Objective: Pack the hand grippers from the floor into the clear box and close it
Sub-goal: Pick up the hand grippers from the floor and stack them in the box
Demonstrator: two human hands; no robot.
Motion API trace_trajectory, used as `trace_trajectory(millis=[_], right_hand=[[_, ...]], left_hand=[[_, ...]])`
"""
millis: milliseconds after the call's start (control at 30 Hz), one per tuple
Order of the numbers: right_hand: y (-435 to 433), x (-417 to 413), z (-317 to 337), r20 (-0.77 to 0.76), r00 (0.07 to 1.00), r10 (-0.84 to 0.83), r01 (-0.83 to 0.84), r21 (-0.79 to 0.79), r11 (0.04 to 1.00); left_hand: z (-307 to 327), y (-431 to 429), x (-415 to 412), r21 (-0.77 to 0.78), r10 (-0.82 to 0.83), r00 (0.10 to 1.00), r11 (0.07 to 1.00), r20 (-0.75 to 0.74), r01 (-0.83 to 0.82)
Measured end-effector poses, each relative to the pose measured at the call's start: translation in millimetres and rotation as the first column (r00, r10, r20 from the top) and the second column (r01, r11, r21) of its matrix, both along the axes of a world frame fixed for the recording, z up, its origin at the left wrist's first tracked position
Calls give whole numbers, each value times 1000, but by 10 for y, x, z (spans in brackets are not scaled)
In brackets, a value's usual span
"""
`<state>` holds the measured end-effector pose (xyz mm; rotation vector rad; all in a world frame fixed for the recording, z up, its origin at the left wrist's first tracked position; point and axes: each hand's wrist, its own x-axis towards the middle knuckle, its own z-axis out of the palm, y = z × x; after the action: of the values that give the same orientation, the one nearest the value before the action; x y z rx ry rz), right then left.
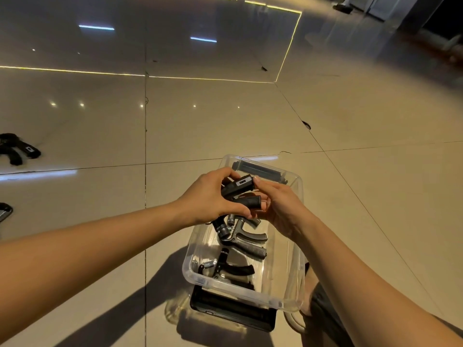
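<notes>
Holding one hand gripper (pixel 238 187) over the clear box (pixel 240 294), the left hand (pixel 209 197) and right hand (pixel 279 209) both curl their fingers round it. Two packed grippers (pixel 246 242) lie inside. Other loose grippers (pixel 17 147) wait on the floor (pixel 325 108) at nine o'clock, and the box is not yet closed.

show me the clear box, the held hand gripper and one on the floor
clear box (pixel 240 291): head view, near rim
held gripper (pixel 240 184): head view, labelled handle
floor gripper (pixel 28 150): head view, labelled handle

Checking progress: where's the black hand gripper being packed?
Head view, centre: black hand gripper held by left hand and right hand above the clear plastic box's far end.
</notes>
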<state>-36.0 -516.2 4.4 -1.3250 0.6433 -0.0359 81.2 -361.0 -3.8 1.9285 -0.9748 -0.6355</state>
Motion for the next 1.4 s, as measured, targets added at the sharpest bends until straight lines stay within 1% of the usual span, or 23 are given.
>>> trace_trajectory(millis=[167, 267, 367, 467, 533, 600, 700, 767, 800, 900, 933, 967, 1000, 1033, 1100, 1133, 1167, 1233, 1333, 1400], right_hand=[[-1, 69, -28, 17, 999, -33, 34, -91, 995], [-50, 57, -29, 49, 998, -40, 44, -93, 995], [-148, 3, -35, 63, 998, -26, 32, -89, 996], [-240, -59, -74, 91, 996, -25, 27, -18, 999], [-244, -77, -94, 118, 993, -20, 20, 7, 1000], [-211, -71, -116, 155, 988, -23, 14, 59, 998], [-177, -67, -131, 181, 980, -79, 52, 148, 988], [-180, -71, -139, 180, 978, -107, 75, 174, 982], [-182, -77, -140, 184, 977, -106, 72, 184, 980], [-208, -98, -122, 195, 979, -58, 17, 207, 978], [-226, -102, -117, 194, 980, -38, -6, 220, 976], [-246, -104, -102, 186, 982, -16, -28, 229, 973], [-265, -102, -78, 166, 986, 14, -52, 224, 973], [-277, -94, -44, 137, 988, 66, -91, 187, 978], [-284, -54, 5, 42, 976, 216, -215, -14, 976], [-274, -22, 14, -20, 963, 268, -269, -121, 956], [-263, 19, 14, -82, 953, 293, -304, -195, 933], [-224, 79, 15, -175, 924, 341, -376, -252, 891], [-173, 114, -37, -272, 860, 432, -499, -268, 824], [-146, 90, -102, -305, 837, 454, -534, -272, 801]], left_hand=[[-22, -27, 50, 8, -59, 996, 998, 70, 59], [17, -30, 101, 4, -108, 993, 994, 54, 108], [111, 59, 254, 28, -113, 991, 993, -67, 115], [131, 245, 496, 139, -47, 968, 987, -246, 83], [140, 329, 597, 181, -16, 940, 980, -340, 82], [163, 358, 628, 200, -13, 918, 975, -396, 100], [194, 354, 573, 250, -27, 880, 954, -474, 163], [186, 356, 532, 281, 4, 842, 944, -540, 176], [177, 356, 525, 277, 37, 815, 948, -579, 154], [160, 371, 549, 204, 118, 682, 978, -722, 47], [149, 378, 557, 174, 117, 661, 984, -741, 21], [135, 382, 558, 147, 107, 670, 989, -734, 4], [119, 383, 555, 125, 89, 712, 992, -696, -2], [108, 384, 545, 107, 68, 774, 994, -629, 0], [118, 383, 507, 78, 21, 889, 997, -457, 16], [129, 383, 489, 59, -2, 925, 998, -380, 27], [141, 386, 470, 40, -25, 949, 998, -315, 39], [136, 393, 428, 3, -55, 972, 998, -228, 57], [80, 411, 356, -24, -69, 984, 998, -165, 66], [29, 419, 307, -23, -87, 989, 996, -118, 85]])
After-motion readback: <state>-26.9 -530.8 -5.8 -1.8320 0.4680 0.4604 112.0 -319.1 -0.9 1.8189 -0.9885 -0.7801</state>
